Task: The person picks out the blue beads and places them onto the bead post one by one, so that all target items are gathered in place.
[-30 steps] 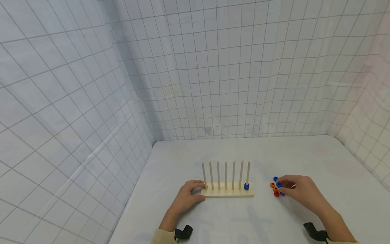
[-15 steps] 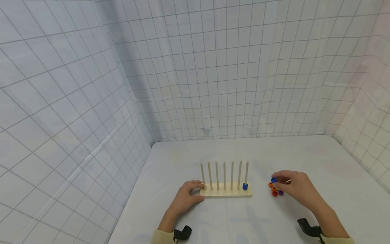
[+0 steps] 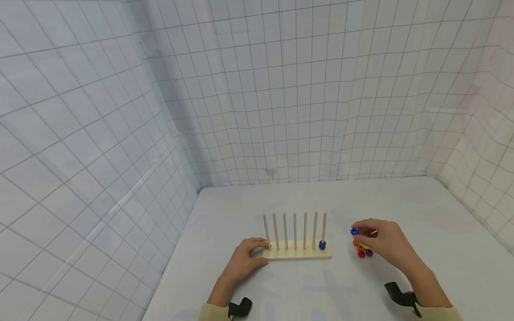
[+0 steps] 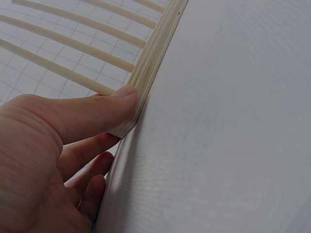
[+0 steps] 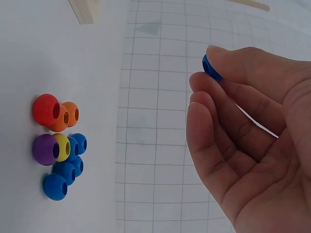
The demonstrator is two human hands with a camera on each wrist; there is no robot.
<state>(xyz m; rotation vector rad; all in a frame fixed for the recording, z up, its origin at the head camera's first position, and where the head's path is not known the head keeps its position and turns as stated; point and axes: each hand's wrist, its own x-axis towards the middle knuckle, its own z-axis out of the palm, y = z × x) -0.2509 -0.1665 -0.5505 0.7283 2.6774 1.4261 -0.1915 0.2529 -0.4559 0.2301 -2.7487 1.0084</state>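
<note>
A pale wooden peg board with several upright rods lies in the middle of the table. My left hand grips its left end; in the left wrist view the thumb presses the front edge, with fingers behind it. One blue bead sits low on the rightmost rod. To the right of the board, my right hand pinches another blue bead between thumb and fingertips, lifted off the table. Below that hand lies a cluster of loose beads, among them a red bead, a purple bead and a yellow bead.
Orange beads and several more blue beads lie close together in that cluster. The table has a white cover. Grid-patterned white sheets hang behind it and at both sides.
My right hand has raised the blue bead from the cluster and carried it up and slightly left toward the board. The left hand keeps its grip on the board.
</note>
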